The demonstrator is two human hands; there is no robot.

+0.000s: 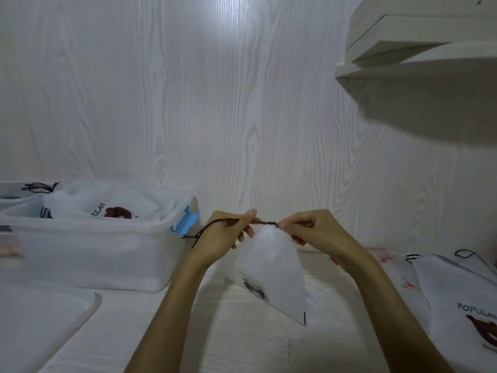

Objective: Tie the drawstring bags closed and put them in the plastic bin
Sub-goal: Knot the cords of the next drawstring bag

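Your left hand and right hand each pinch the brown cord above the white bag held over the table, beside the bin; uneven pulling could likely slip the knot loose.

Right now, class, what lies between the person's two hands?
In the head view, a taut brown drawstring spans left hand to right hand, above the white bag.

Home nook: woodgrain wall, shelves
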